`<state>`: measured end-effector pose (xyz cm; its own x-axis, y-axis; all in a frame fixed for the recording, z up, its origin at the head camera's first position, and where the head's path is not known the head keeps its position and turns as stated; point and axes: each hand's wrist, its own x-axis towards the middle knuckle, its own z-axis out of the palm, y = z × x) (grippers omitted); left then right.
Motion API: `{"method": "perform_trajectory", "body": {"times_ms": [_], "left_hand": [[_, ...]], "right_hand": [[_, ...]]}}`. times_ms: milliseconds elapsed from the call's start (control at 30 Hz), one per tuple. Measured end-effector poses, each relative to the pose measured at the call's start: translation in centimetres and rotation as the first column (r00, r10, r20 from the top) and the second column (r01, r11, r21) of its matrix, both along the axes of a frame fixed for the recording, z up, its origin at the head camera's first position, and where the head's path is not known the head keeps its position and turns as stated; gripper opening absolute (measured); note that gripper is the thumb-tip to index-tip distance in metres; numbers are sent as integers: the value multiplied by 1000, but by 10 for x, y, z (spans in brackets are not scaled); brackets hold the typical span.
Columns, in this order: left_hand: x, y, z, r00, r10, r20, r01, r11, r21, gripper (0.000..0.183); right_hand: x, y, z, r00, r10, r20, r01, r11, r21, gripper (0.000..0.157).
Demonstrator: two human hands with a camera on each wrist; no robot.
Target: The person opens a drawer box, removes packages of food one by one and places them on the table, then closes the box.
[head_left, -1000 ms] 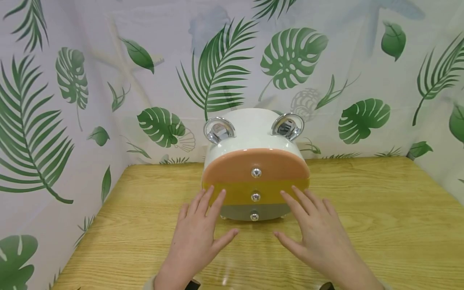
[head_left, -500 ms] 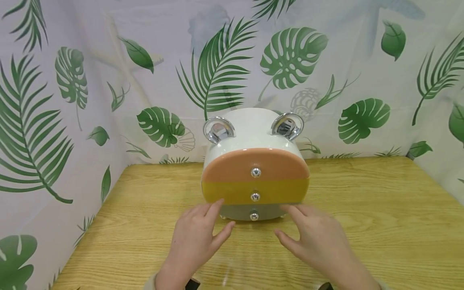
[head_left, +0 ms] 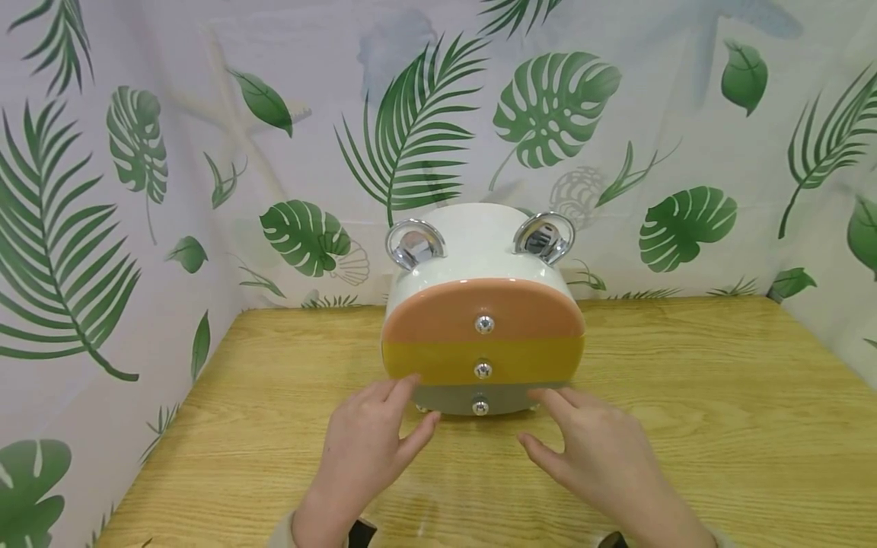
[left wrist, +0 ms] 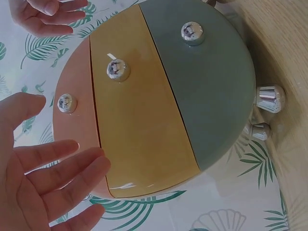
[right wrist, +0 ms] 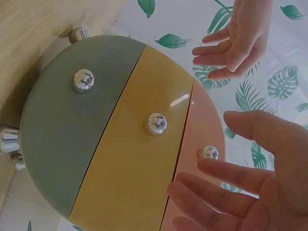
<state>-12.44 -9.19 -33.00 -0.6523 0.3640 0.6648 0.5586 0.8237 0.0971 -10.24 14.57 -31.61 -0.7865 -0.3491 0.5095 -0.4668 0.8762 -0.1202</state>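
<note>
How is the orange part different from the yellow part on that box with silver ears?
The orange part is on top; the yellow part sits right under it. The orange part has a rounded top edge, while the yellow part is a band with straight edges above and below. Both share this: each has one round, shiny silver knob.

Head pic bright, evenly lit; wrist pics dimmer & hazier w/ glare on yellow drawer (right wrist: 134, 159).
</note>
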Motion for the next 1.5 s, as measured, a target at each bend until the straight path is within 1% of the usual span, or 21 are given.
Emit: {"method": "perform_trajectory", "body": {"times_ms": [167,333,467,533,667,800,933,1067,1267,1433,1500], "left_hand": [[-5,-4,1,999,-2,-37,3,1000,26,34],[-14,-10,2,996,0,-93,12,992,126,32],[-22,-15,2,992,11,-127,20,970,240,28],[-27,-17,3,990,20,-139,23,955,296,26],[-35,-20,1,989,18,-148,40,922,385,22],[-44,-22,0,994,-2,-110,53,883,466,19],[-51,-21,0,997,-41,-58,66,833,549,17],[-57,-20,0,997,-75,-16,69,785,616,16],[-66,-19,-1,995,-94,37,45,745,666,16],[-70,-18,-1,986,-143,83,45,713,700,17],[-71,-17,-1,982,-156,106,35,703,711,17]], "right_hand": [[-1,0,1,1000,8,-14,-8,1000,-15,36],[-1,-1,1,999,18,-38,-19,1000,-20,36],[-1,-2,1,998,27,-56,-28,999,-19,36],[-1,-2,1,998,31,-61,-33,999,-17,36],[-2,-3,0,996,43,-76,-44,999,-15,36],[-3,-5,1,996,46,-81,-48,999,-20,36],[-4,-7,2,996,44,-75,-45,999,-21,36],[-5,-8,2,994,54,-93,-57,998,-32,36],[-7,-11,5,990,69,-119,-78,995,-67,35],[-12,-15,9,983,74,-167,-90,992,-85,31],[-14,-18,11,980,78,-184,-97,990,-97,31]]}}
